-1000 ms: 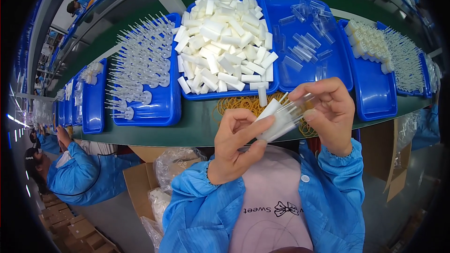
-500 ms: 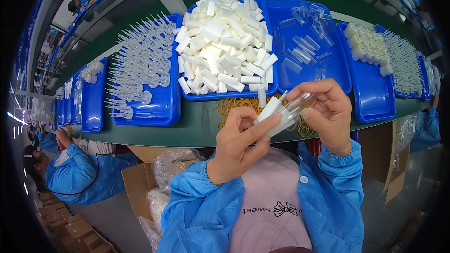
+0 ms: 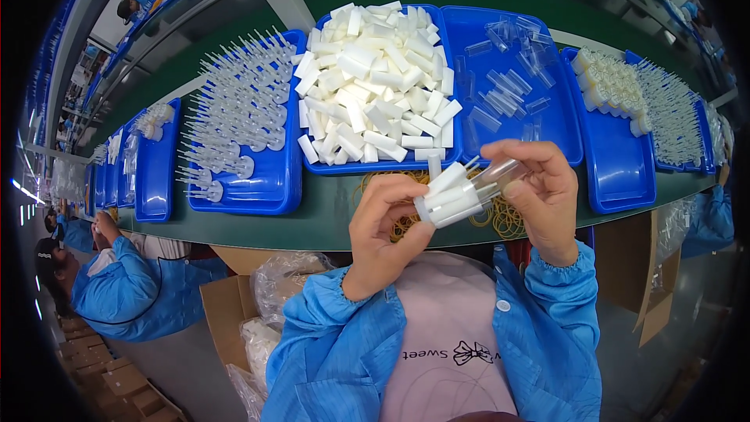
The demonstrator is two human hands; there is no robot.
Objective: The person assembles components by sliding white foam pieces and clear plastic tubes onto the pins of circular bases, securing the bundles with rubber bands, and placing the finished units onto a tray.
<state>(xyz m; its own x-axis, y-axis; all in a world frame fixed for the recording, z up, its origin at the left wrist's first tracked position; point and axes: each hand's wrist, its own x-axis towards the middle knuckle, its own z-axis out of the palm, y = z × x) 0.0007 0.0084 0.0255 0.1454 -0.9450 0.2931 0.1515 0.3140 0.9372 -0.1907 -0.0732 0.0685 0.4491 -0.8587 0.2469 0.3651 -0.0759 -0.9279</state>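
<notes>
Above the green desk [image 3: 312, 223], the left hand [image 3: 384, 230] has its fingers clamped on a small bundle of white sticks [image 3: 449, 197], while the right hand [image 3: 543, 195] pinches the clear tubes [image 3: 500, 176] at its far end (apparently to keep the pieces aligned), close to the rubber bands [image 3: 508, 219].

Glossy blue plastic trays [image 3: 242, 187] hold matt white plastic pieces [image 3: 375, 86].

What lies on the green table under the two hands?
A loose heap of yellow rubber bands lies on the green table. The left hand, right hand and white bundle cover its middle.
</notes>
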